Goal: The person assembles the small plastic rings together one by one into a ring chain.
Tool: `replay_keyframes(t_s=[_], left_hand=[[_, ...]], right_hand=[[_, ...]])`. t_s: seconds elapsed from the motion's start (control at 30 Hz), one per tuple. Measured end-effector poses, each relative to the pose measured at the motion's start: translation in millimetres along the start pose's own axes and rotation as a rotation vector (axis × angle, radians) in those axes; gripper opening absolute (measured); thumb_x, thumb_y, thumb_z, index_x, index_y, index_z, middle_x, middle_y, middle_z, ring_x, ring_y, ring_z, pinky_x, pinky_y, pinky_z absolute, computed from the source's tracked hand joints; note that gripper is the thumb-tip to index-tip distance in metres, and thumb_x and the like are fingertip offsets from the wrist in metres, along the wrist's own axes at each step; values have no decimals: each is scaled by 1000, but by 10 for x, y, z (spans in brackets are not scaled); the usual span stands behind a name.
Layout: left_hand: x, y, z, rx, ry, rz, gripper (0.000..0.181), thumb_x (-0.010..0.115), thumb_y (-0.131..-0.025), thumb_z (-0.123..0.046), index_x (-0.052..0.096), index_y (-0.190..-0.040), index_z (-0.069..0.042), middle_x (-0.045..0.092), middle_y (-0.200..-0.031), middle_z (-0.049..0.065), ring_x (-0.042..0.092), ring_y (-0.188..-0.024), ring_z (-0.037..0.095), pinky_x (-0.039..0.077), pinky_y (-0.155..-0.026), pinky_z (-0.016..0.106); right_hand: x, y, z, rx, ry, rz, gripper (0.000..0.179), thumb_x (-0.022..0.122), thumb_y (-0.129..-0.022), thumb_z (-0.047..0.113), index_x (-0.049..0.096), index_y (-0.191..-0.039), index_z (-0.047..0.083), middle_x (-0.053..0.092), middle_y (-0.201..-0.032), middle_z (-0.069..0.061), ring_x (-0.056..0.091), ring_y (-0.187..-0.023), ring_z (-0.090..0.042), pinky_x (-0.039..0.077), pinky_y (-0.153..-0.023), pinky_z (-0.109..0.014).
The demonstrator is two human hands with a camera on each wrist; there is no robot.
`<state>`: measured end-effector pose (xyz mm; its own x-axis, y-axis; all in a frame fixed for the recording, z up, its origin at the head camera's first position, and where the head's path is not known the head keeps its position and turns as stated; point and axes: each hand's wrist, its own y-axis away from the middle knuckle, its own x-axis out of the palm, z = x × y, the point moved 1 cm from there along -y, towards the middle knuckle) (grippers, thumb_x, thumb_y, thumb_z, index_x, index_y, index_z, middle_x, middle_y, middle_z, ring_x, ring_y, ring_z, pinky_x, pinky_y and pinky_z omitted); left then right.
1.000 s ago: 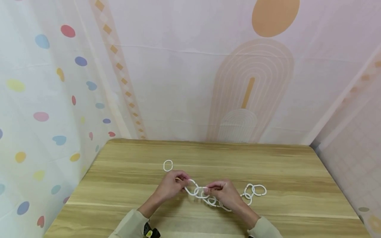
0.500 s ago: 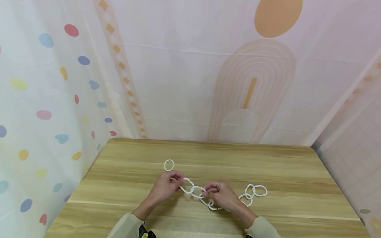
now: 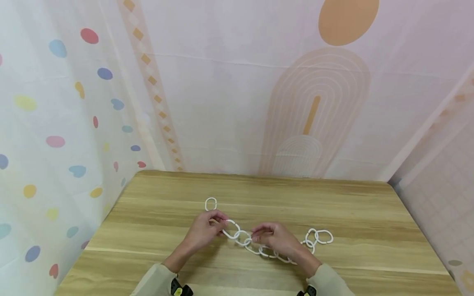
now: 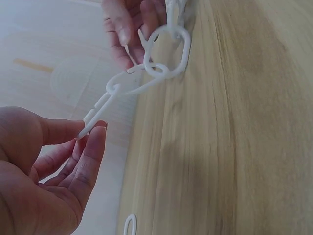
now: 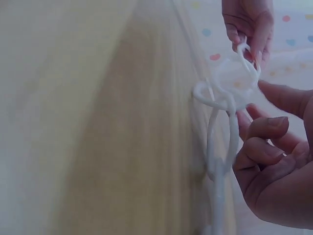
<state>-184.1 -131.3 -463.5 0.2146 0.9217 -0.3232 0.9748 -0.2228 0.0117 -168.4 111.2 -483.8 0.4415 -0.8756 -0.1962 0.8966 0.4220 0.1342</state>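
My left hand (image 3: 203, 230) pinches the end link of a white plastic chain (image 3: 253, 251) between thumb and fingertips, holding that end raised. My right hand (image 3: 275, 238) hovers along the chain, its loosely bent fingers beside the second link. In the right wrist view its thumb and fingers stand apart, with the linked rings (image 5: 210, 142) hanging beside them. The chain runs down below the right hand, which hides part of it, and out to the right. In the left wrist view, small gaps show in the sides of some links.
A single loose link (image 3: 205, 204) lies on the wooden table (image 3: 166, 226) just beyond my left hand. The chain's far end link (image 3: 332, 237) rests on the table to the right. Patterned curtains (image 3: 222, 102) stand behind and at both sides.
My left hand has moved slightly left with the end link. The right hand's fingers have come away from the second link, and the chain now lies more stretched out.
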Motion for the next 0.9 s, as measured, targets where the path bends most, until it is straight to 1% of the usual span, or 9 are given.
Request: replay_keyframes(t_s=[0.1,0.23,0.37,0.47,0.57,0.7,0.8,0.9], left_hand=[[-5,-5,-6,-1,3,3,8,66,-91,2,68,-97,5,64,-84,11,67,-68,23,58,-64,39],[-24,-8,-5,-13,-4,-1,7,66,-91,2,68,-97,4,64,-83,11,67,-69,26,58,-65,41],[-39,-11,-4,-17,-7,-4,5,66,-91,1,68,-95,3,65,-84,13,68,-71,33,58,-65,43],[-45,-16,3,-13,-11,-5,5,66,-91,1,68,-95,3,65,-84,14,68,-71,35,58,-65,42],[-48,-25,17,-14,-13,-7,5,66,-91,0,68,-95,4,64,-83,12,68,-70,33,58,-64,41],[-48,-44,28,-24,-4,-8,6,66,-92,0,68,-96,3,64,-83,10,68,-69,28,59,-65,39],[-46,-61,42,-25,2,-7,7,66,-92,0,67,-97,4,64,-83,10,67,-69,24,59,-65,38],[-49,-79,65,-19,9,3,8,67,-91,-1,67,-97,5,65,-84,12,67,-68,23,59,-65,38]], right_hand=[[-38,-35,31,-2,16,1,33,71,-91,15,65,-117,-5,71,-106,-13,67,-94,-16,53,-82,-27],[-31,-109,69,-19,47,8,35,69,-92,18,65,-120,-3,72,-107,-11,65,-93,-15,52,-81,-31],[44,-205,90,-29,43,20,34,70,-92,19,65,-120,-1,72,-106,-9,65,-94,-15,52,-82,-33],[126,-281,81,-28,40,25,33,71,-91,22,67,-119,3,72,-107,-8,65,-95,-14,52,-84,-31],[199,-341,68,-28,27,24,33,72,-91,21,67,-117,3,73,-106,-9,66,-95,-16,52,-85,-30],[259,-383,68,-19,1,-5,30,70,-91,18,68,-114,-2,74,-100,-11,68,-92,-20,52,-80,-30],[286,-402,62,-3,-2,-32,27,70,-92,17,70,-109,-4,74,-96,-11,67,-87,-19,50,-75,-29],[306,-415,50,25,-28,-47,26,70,-91,17,71,-106,-5,75,-92,-9,66,-83,-17,48,-72,-28]])
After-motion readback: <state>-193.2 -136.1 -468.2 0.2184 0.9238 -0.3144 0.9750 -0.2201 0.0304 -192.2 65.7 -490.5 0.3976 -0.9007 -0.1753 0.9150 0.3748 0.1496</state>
